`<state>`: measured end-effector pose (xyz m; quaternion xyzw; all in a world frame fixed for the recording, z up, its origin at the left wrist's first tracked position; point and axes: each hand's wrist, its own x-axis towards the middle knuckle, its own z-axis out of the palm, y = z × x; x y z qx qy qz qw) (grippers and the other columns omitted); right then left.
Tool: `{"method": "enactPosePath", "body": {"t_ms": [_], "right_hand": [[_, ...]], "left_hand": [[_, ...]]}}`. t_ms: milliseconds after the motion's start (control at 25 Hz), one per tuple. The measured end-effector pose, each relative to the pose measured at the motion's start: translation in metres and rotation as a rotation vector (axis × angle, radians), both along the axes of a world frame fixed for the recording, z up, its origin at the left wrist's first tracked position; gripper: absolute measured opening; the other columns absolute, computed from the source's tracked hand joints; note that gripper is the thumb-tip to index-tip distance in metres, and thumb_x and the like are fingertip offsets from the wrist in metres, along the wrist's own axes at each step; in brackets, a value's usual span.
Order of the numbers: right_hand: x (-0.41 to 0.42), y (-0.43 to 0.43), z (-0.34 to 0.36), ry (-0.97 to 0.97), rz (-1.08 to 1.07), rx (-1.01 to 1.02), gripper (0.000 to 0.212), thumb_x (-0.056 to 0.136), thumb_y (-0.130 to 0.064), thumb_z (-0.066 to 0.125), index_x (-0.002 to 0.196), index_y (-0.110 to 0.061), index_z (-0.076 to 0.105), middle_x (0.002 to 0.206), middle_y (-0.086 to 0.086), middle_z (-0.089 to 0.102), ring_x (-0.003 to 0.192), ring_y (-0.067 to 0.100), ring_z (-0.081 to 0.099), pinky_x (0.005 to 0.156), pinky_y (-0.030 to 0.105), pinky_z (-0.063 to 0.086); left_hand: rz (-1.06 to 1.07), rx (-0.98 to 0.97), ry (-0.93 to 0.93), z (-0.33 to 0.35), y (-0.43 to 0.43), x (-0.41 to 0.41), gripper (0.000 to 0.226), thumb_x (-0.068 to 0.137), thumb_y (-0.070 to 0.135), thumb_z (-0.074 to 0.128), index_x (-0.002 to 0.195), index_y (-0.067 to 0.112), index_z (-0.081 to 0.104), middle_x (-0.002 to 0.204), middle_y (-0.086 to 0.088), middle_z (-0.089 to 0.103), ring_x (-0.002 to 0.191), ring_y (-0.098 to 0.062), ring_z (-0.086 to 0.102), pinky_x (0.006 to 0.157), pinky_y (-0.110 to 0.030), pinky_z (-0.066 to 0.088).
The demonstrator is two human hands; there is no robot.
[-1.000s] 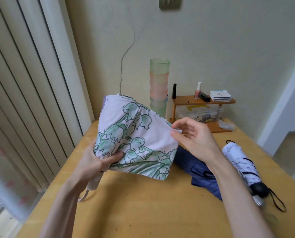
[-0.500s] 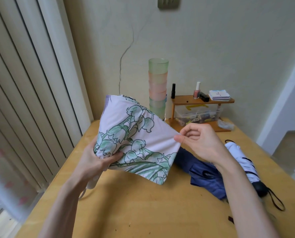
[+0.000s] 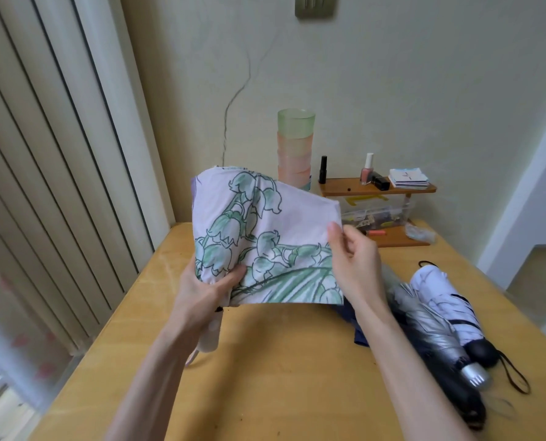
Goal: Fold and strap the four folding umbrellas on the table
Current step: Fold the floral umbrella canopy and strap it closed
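A person holds a pale pink folding umbrella printed with green bell-shaped flowers point(image 3: 265, 237) above a yellow wooden tabletop point(image 3: 281, 377), its canopy fabric spread in a flat panel between both hands. The left hand point(image 3: 208, 291) is closed around the gathered lower left part of the canopy, thumb pressed across the cloth, with the umbrella's pale handle and loop cord hanging below the wrist. The right hand point(image 3: 354, 262) pinches the panel's right edge between thumb and curled fingers.

On the tabletop to the right lie three more umbrellas, close together: a dark navy fabric umbrella point(image 3: 359, 329) partly hidden behind the right forearm, a silver-grey folding umbrella with a metallic cap point(image 3: 430, 326) beside it, and a white folding umbrella with black trim and a black wrist cord point(image 3: 446, 300) furthest right.

Against the back wall stand a stack of green and peach translucent plastic cups point(image 3: 295, 144) and a small wooden shelf point(image 3: 379, 187) carrying bottles and cards.
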<state>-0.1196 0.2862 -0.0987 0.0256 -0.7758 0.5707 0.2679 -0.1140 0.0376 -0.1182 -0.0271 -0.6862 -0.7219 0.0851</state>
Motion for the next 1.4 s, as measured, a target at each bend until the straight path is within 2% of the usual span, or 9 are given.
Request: {"method": "enactPosePath", "body": {"t_ms": [200,320,480,640,760,880,1080,1280,1400], "right_hand": [[-0.002,-0.001,-0.005,-0.004,-0.025,0.120,0.055,0.106,-0.044,0.057,0.064,-0.016,0.035,0.046,-0.009,0.032,0.047,0.013,0.030,0.047,0.040,0.025],[-0.002,0.000,-0.002,0.087,-0.007,0.147,0.054,0.108,-0.036,0.055,0.061,-0.020,0.034,0.045,-0.011,0.030,0.046,0.009,0.024,0.048,0.021,0.017],[0.000,0.004,-0.003,0.089,0.068,0.095,0.053,0.105,-0.043,0.058,0.065,-0.011,0.043,0.047,-0.012,0.031,0.046,0.009,0.025,0.048,0.028,0.019],[-0.002,-0.002,-0.006,0.071,0.079,0.089,0.051,0.105,-0.052,0.058,0.077,-0.008,0.055,0.057,-0.005,0.050,0.052,0.019,0.042,0.050,0.037,0.030],[-0.003,-0.006,-0.008,0.102,-0.013,0.123,0.048,0.106,-0.044,0.054,0.075,-0.007,0.051,0.055,-0.012,0.040,0.054,0.008,0.029,0.052,0.023,0.023],[-0.005,-0.008,-0.007,0.092,-0.020,0.090,0.056,0.106,-0.047,0.052,0.075,-0.001,0.047,0.056,-0.013,0.031,0.057,0.009,0.025,0.053,0.028,0.022],[0.000,-0.003,0.004,0.096,0.038,0.037,0.051,0.109,-0.044,0.050,0.068,-0.017,0.037,0.057,-0.013,0.030,0.057,0.008,0.027,0.056,0.030,0.023],[0.005,0.002,0.013,0.142,0.000,-0.066,0.049,0.110,-0.037,0.054,0.069,-0.014,0.038,0.059,-0.014,0.029,0.059,0.008,0.026,0.055,0.026,0.022],[0.002,0.004,0.011,0.136,-0.051,-0.189,0.033,0.108,-0.032,0.060,0.089,-0.008,0.070,0.064,-0.009,0.060,0.061,0.005,0.050,0.059,0.021,0.039]], "left_hand": [[0.086,0.031,-0.012,-0.004,0.002,-0.007,0.053,0.074,0.018,0.096,0.120,0.016,0.068,0.104,-0.001,0.081,0.096,-0.031,0.078,0.086,-0.049,0.064],[0.130,0.040,0.014,-0.001,0.002,-0.007,0.047,0.079,0.012,0.092,0.120,0.018,0.068,0.099,0.005,0.081,0.092,-0.021,0.079,0.070,-0.031,0.063],[0.112,0.026,0.022,0.003,0.006,-0.004,0.043,0.085,0.006,0.086,0.122,0.014,0.065,0.100,0.001,0.079,0.076,-0.006,0.076,0.053,-0.017,0.056],[0.107,-0.002,0.031,0.000,0.008,-0.004,0.045,0.082,0.009,0.088,0.120,0.018,0.067,0.096,0.005,0.081,0.086,-0.017,0.078,0.060,-0.026,0.061],[0.131,0.008,0.028,0.001,0.011,-0.003,0.042,0.082,0.006,0.087,0.116,0.017,0.066,0.087,0.007,0.079,0.072,-0.009,0.075,0.056,-0.023,0.059],[0.139,0.038,0.009,0.003,0.009,-0.003,0.039,0.083,0.005,0.086,0.114,0.019,0.066,0.088,0.005,0.079,0.072,-0.011,0.076,0.053,-0.022,0.058],[0.083,-0.032,-0.002,0.000,0.005,-0.004,0.034,0.086,0.005,0.083,0.115,0.014,0.066,0.087,0.002,0.079,0.066,-0.011,0.074,0.051,-0.026,0.057],[-0.018,-0.115,0.035,0.001,0.003,0.000,0.038,0.085,0.000,0.083,0.114,0.019,0.067,0.094,0.010,0.081,0.081,-0.009,0.078,0.060,-0.021,0.058],[-0.021,-0.101,0.042,0.002,0.002,0.000,0.041,0.084,-0.001,0.084,0.114,0.021,0.067,0.096,0.010,0.081,0.084,-0.010,0.078,0.062,-0.020,0.058]]}}
